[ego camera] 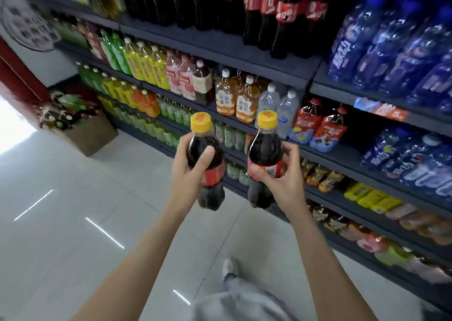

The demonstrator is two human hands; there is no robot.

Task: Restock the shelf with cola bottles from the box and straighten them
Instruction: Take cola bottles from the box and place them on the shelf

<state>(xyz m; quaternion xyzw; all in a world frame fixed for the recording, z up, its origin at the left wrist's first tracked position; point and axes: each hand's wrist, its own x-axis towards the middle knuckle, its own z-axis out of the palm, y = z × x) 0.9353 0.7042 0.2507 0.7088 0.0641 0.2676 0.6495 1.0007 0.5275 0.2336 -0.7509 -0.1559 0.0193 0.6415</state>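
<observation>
I hold two small cola bottles upright in front of the shelf, both with yellow caps and red labels. My left hand point(189, 174) grips the left cola bottle point(204, 147) around its middle. Wrapped around the right cola bottle point(265, 149) at its label is my right hand point(281, 176). The two bottles are side by side, a little apart. Large cola bottles point(281, 15) with red labels stand on the top shelf point(220, 49) above. No box of cola shows near my hands.
The dark shelf unit runs from upper left to lower right, packed with green, yellow and orange drinks point(144, 64), tea bottles point(247, 100), and blue bottle packs point(391, 46). A cardboard box point(90, 134) of dark bottles stands on the white tiled floor point(73, 210) at left.
</observation>
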